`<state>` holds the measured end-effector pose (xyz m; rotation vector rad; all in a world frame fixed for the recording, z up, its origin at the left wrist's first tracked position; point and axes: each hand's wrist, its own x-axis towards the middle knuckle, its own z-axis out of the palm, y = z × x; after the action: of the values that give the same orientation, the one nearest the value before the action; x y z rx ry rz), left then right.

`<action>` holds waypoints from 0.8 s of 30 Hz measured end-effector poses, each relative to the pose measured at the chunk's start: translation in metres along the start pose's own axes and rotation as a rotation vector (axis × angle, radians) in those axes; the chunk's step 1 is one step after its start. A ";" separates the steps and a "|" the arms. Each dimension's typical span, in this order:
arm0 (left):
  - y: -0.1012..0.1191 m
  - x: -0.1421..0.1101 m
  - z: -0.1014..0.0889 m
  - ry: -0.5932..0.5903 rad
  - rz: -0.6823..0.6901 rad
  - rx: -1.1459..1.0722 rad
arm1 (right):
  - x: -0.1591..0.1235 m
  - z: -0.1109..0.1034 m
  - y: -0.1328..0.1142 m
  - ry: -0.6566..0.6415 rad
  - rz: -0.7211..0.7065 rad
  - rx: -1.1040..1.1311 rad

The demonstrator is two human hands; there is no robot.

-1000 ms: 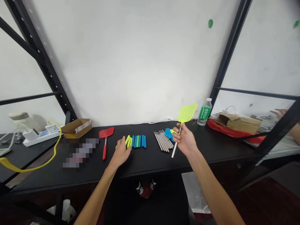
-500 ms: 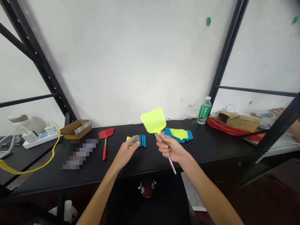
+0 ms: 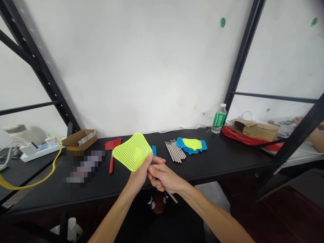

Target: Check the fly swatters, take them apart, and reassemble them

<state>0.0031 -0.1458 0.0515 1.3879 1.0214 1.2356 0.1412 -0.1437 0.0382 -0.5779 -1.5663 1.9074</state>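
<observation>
My right hand (image 3: 162, 176) grips the metal rod of a yellow-green fly swatter (image 3: 132, 156), whose mesh head tilts up to the left. My left hand (image 3: 140, 173) pinches the swatter at the neck, just below the head. Both hands meet above the front of the black table (image 3: 227, 162). Behind the swatter head, blue handle sleeves (image 3: 153, 150) lie on the table, mostly hidden. A row of bare metal rods (image 3: 175, 152) lies to the right, beside a stack of blue and yellow-green swatter heads (image 3: 191, 144).
A finished red fly swatter (image 3: 111, 152) lies left of the hands, near an open cardboard box (image 3: 79, 138). A green-labelled water bottle (image 3: 219, 118) stands at the back right, next to a red tray (image 3: 253, 142) with a brown paper bag. Another person's hand (image 3: 298, 120) shows far right.
My right hand has carried the yellow-green swatter from the right side leftward and toward me. My left hand left the handle sleeves and took hold of the swatter's neck.
</observation>
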 end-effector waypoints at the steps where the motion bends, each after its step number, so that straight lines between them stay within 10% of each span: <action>1: 0.000 -0.001 0.001 0.023 -0.001 -0.001 | 0.000 0.002 -0.002 0.026 -0.044 -0.067; 7: 0.009 -0.005 0.003 0.161 0.053 -0.022 | -0.005 0.019 -0.018 0.230 -0.397 -0.691; 13: 0.046 0.000 -0.055 0.546 0.314 -0.253 | -0.005 0.001 -0.015 0.413 -0.369 -0.937; 18: 0.056 -0.007 -0.058 0.347 0.211 -0.114 | 0.040 -0.064 -0.002 0.608 -0.191 -0.757; 24: 0.049 -0.009 -0.041 0.254 0.153 -0.094 | 0.081 -0.093 0.010 0.755 -0.057 -1.112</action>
<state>-0.0395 -0.1575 0.0980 1.2776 1.0281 1.5844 0.1426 -0.0228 0.0120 -1.4517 -1.9001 0.4521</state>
